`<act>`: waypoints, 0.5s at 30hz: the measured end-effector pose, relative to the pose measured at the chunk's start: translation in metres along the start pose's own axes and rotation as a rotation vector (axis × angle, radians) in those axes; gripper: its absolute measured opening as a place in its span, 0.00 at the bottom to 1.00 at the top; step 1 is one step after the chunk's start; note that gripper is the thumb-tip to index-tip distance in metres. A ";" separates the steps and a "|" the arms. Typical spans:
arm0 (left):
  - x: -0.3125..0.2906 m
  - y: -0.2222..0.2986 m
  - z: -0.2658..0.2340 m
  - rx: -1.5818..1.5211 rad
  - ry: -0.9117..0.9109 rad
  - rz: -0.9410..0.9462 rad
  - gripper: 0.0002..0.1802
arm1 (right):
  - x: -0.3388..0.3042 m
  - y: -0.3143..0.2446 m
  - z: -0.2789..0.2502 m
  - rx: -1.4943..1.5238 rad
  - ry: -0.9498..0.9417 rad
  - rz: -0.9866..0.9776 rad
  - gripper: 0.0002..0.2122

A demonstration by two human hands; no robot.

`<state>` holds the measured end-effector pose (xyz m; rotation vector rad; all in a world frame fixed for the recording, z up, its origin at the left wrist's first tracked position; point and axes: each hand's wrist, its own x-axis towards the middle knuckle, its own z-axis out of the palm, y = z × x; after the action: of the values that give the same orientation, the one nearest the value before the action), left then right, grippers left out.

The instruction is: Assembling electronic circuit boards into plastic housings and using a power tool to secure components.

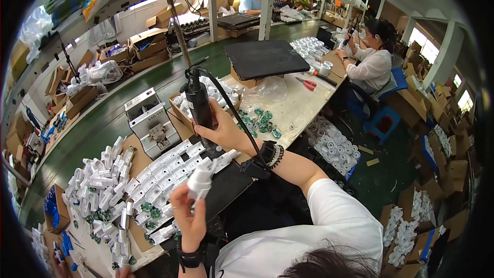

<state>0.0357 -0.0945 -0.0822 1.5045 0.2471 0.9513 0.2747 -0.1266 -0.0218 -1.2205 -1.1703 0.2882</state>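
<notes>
My right hand [229, 128] is wrapped round a black electric screwdriver [197, 100], which stands upright with its cable looping over my wrist. In my left hand [189, 221], the fingers pinch a white plastic housing [199, 184], held up just below and left of the screwdriver's tip. Whether the tip touches the housing I cannot tell. Beneath and to the left, rows of white housings [167, 175] lie side by side on the bench. A grey screw feeder [153, 126] stands behind them, left of the screwdriver.
A heap of white housings with green circuit boards [100, 185] covers the bench at left. More green boards [260, 122] lie right of the screwdriver, near red-handled pliers [307, 83] and a black board [265, 59]. A co-worker [373, 62] sits at far right; another person's hand [59, 266] shows at lower left.
</notes>
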 end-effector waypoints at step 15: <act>-0.022 0.042 -0.201 0.361 0.834 0.216 0.19 | -0.031 0.004 -0.026 -0.062 0.111 0.070 0.31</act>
<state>-0.1300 0.0290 -0.0764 1.3897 0.9045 1.7549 0.2844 -0.1622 -0.0389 -1.3169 -1.0491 0.2353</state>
